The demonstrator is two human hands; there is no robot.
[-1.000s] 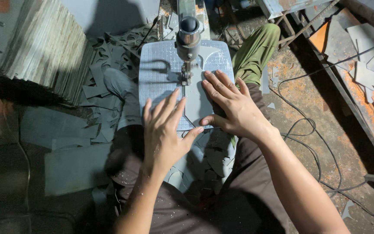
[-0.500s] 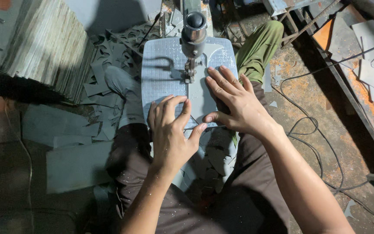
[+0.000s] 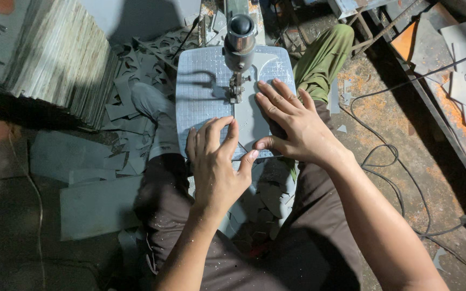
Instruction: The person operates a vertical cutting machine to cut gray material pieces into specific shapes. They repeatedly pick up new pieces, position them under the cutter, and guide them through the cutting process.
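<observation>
Both hands (image 3: 254,145) still press the grey sheet (image 3: 254,121) flat, left fingers now curled.

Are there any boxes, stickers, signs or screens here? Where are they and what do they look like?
No boxes, stickers, signs or screens show.
Grey gridded machine table: top middle, rounded corners, pale squares.
Stack of grey sheets: upper left, leaning.
Left hand and right hand: pressing a grey sheet piece flat by the saw head.
</observation>
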